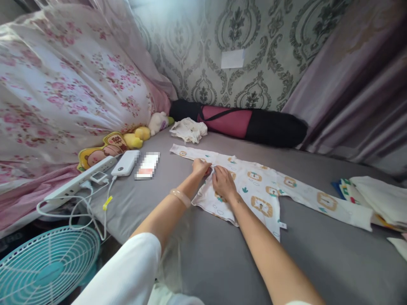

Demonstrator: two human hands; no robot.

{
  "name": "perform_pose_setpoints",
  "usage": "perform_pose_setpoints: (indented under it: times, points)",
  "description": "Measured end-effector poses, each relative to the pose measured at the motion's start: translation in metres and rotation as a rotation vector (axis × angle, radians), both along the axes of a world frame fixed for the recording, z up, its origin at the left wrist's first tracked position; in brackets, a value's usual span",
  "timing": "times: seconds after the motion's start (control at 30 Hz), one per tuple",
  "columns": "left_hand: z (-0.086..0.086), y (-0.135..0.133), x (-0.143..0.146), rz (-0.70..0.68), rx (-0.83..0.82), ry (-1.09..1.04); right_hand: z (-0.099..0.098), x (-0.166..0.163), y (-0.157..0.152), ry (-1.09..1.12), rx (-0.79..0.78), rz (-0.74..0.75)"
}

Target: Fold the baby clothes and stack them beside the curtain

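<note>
A small white long-sleeved shirt (260,178) printed with orange lion faces and green leaves lies spread on the grey bed sheet. Its sleeves stretch out to the far left and the right. My left hand (201,167), with a pale bangle on the wrist, pinches the shirt's edge near the left armhole. Close beside it, my right hand (223,182) has its fingers closed on the same edge, the palm over the cloth. The fingertips of both hands nearly meet, and the exact bit of fabric between them is partly hidden.
Crumpled white cloth (188,130) lies before a long black and maroon bag (229,120) at the wall. Folded clothes (378,197) are stacked at right. Leftward are a phone (147,165), a power bank (126,163), a power strip (82,178), plush toys (136,137) and a blue fan (49,271).
</note>
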State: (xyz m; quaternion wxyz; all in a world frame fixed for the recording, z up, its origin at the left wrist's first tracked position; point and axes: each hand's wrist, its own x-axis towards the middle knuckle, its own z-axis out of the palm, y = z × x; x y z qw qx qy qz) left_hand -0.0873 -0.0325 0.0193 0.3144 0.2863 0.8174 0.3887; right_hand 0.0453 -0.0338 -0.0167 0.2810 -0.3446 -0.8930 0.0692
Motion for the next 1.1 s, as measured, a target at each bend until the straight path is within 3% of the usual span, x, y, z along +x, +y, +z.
perform_pose_setpoints:
  times: [0.47,0.7,0.8,0.93,1.03,1.1]
  points:
    - [0.001,0.003,-0.017,-0.166,0.052,0.421,0.006,-0.001,-0.007,-0.113,-0.031,-0.017]
    - [-0.001,-0.001,-0.019,-0.210,0.045,0.485,0.008,0.000,-0.009,-0.102,-0.051,-0.018]
    - [0.001,-0.007,-0.020,-0.256,0.040,0.450,0.008,-0.001,-0.002,-0.009,-0.134,-0.019]
    - [0.010,-0.028,-0.014,-0.392,-0.088,0.404,0.022,0.002,0.008,0.115,-0.398,-0.050]
    - [0.018,-0.043,-0.008,-0.468,-0.161,0.398,0.042,0.023,0.008,0.150,-0.538,-0.072]
    - [0.020,-0.048,-0.007,-0.498,-0.185,0.389,0.054,0.052,0.002,0.160,-0.515,-0.103]
